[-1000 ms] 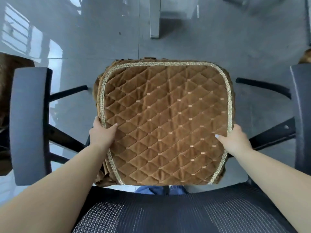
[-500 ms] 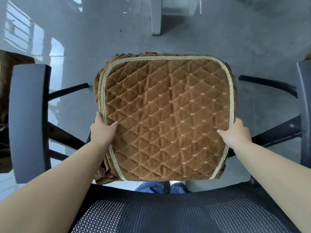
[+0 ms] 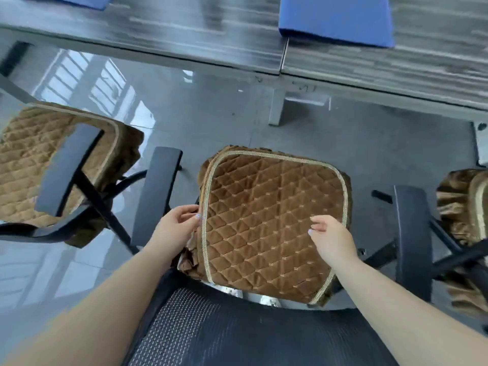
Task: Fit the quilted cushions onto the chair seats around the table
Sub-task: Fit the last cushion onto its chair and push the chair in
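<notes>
A brown quilted cushion (image 3: 266, 210) with gold piping lies on the seat of the chair in front of me, between its two black armrests (image 3: 155, 196). My left hand (image 3: 175, 228) is at the cushion's left edge, fingers curled at the piping and the ruffled skirt there. My right hand (image 3: 331, 237) hovers over the cushion's right part with loose fingers and holds nothing. The chair's black mesh backrest (image 3: 237, 328) fills the bottom of the view.
A chair on the left carries a brown quilted cushion (image 3: 23, 165); another cushioned chair (image 3: 464, 207) shows at the right edge. A grey wood-grain table (image 3: 184, 30) runs across the top, with a blue pad (image 3: 335, 19) on it. Its leg (image 3: 277, 107) stands on the glossy floor.
The view has lifted, bringing the table and neighbouring chairs in. My right hand has let go of the cushion's right edge and lifted. My left hand stays at the left edge.
</notes>
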